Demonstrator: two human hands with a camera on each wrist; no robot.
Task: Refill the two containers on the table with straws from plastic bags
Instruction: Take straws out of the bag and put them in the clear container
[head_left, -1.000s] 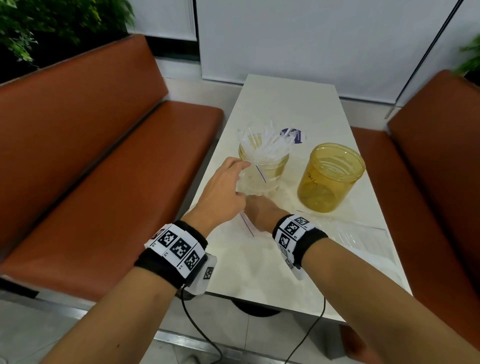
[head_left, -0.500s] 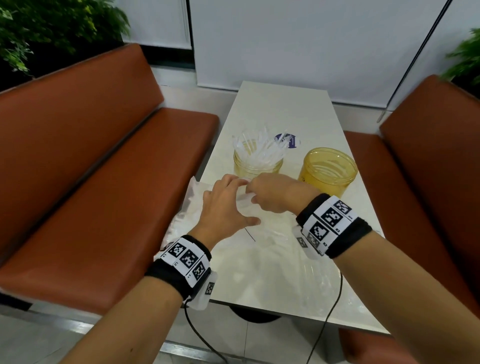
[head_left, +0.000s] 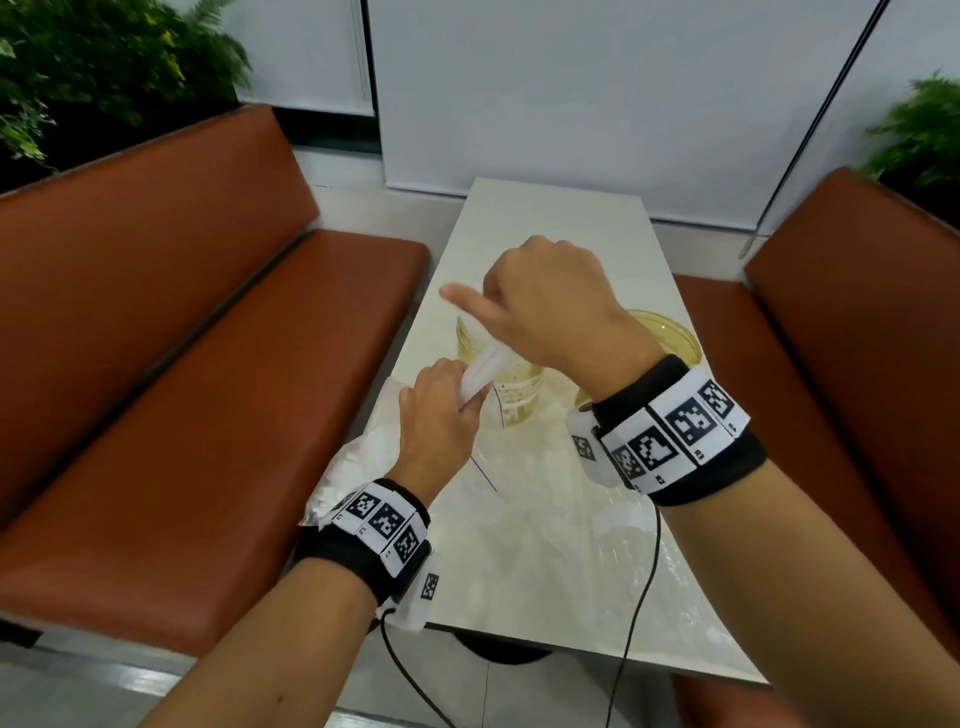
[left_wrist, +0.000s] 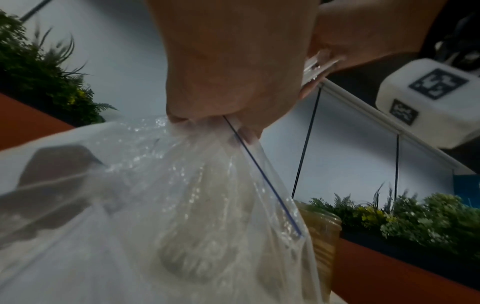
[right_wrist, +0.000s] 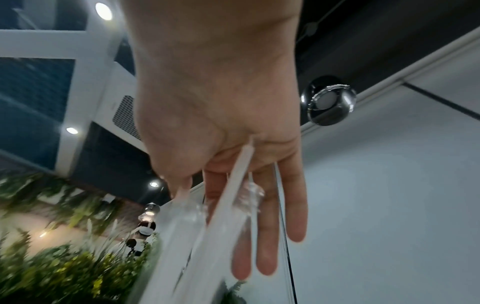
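Your left hand (head_left: 439, 415) is clenched around the gathered mouth of a clear plastic bag (left_wrist: 182, 205), bunching it just beside the near jar (head_left: 511, 395); the bag's blue seal line runs down from your fist in the left wrist view. Your right hand (head_left: 545, 306) is raised above the left one, thumb and fingers pinching a bundle of wrapped straws (head_left: 485, 371) whose lower ends reach down to your left fist. In the right wrist view three fingers lie straight alongside the straws (right_wrist: 228, 205) (the picture is blurred there). The second jar (head_left: 675, 338), amber like the first, stands on the table (head_left: 561, 218) mostly hidden behind your right wrist. More clear plastic (head_left: 561, 519) lies flat on the table near you.
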